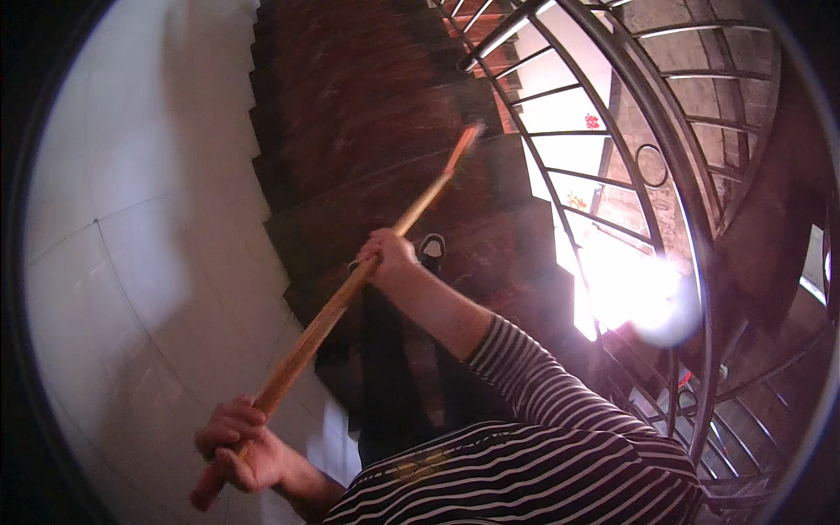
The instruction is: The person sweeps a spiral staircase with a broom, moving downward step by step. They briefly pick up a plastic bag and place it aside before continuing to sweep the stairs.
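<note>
A long wooden pole [308, 341] runs slantwise across the view, from the lower left up to the stairs. My left hand [235, 443] grips it close to its near end, beside the pale wall. Further along, my right hand [388, 252] is closed around its middle, above my feet. The far part of the pole turns reddish-orange. Its tip is blurred over the dark reddish stair steps [374, 131], and I cannot tell whether it touches them or what is fixed there. One shoe [433, 246] shows on a step just past my right hand.
Pale tiled wall [131, 262] borders the stairs on the left. A curved metal railing [630, 197] with bars runs along the right, and strong light glares through it. More railing [741, 420] shows at the lower right. The steps have stepped edges on both sides.
</note>
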`<state>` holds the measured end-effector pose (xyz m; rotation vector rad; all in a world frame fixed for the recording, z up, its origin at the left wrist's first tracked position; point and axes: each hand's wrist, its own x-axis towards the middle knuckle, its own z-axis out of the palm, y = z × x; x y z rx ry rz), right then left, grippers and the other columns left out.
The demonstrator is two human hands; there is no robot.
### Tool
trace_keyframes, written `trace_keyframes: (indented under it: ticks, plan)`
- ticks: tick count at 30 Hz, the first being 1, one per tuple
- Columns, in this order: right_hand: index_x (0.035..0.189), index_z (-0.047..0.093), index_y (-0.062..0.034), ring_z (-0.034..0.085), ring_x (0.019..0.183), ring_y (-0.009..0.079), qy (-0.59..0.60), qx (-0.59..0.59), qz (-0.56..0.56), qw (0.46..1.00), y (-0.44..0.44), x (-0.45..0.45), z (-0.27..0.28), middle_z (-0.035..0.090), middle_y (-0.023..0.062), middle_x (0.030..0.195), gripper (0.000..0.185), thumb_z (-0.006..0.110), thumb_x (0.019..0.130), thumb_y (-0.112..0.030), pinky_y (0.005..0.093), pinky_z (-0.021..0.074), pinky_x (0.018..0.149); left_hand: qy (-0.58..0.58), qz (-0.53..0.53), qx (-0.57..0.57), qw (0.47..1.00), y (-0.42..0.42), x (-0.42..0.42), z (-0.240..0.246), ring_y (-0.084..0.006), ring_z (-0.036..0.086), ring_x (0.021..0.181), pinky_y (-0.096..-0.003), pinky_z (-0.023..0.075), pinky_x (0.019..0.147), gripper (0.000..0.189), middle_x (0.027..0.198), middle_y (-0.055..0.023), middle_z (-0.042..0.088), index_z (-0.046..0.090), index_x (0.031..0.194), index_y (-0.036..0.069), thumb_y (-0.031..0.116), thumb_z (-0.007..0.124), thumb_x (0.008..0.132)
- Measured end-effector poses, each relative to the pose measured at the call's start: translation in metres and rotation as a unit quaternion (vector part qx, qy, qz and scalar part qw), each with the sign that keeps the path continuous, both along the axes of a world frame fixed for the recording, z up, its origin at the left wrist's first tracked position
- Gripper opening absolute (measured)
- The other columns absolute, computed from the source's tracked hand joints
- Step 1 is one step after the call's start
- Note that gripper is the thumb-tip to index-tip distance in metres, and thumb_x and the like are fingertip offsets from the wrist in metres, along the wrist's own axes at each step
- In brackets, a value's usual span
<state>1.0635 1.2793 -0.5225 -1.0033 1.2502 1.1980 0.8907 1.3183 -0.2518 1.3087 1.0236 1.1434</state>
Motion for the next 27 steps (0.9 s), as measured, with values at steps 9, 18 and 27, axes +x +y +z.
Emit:
trace_keyframes:
  ticks: [9,18,27]
  plan:
    - [0.068,0.039,-0.009,0.038,0.042,0.0148,-0.012,0.054,-0.114,0.992,-0.013,0.004,-0.039,0.037,0.0026,0.053,0.016,0.048,0.081,-0.006,0.0262,0.0341,0.038,-0.119,-0.102,-0.084,0.984,0.018,0.037,-0.042,-0.0139,0.04,0.042,-0.0273,0.0392,0.05,0.02,0.049,-0.0019,0.043,0.044,0.057,0.01,0.011,0.051,0.076]
    - [0.064,0.034,-0.0121,0.036,0.043,0.0124,0.241,0.2,-0.146,0.938,0.004,-0.052,0.004,0.032,-0.0007,0.051,0.022,0.046,0.083,-0.01,0.0239,0.034,0.039,-0.091,-0.389,0.042,0.916,0.031,0.018,0.019,-0.016,0.052,0.046,-0.0323,0.0481,0.049,0.023,0.052,-0.0028,0.052,0.054,0.062,0.009,0.024,0.063,0.078]
    - [0.057,0.03,-0.0123,0.036,0.041,0.0094,0.193,0.072,-0.066,0.976,-0.027,-0.033,0.031,0.032,-0.0016,0.047,0.028,0.047,0.079,-0.01,0.0214,0.0343,0.04,-0.126,0.041,0.003,0.991,-0.009,0.007,0.041,-0.0113,0.049,0.045,-0.0264,0.0438,0.047,0.023,0.055,-0.0028,0.051,0.049,0.073,0.01,0.028,0.06,0.083]
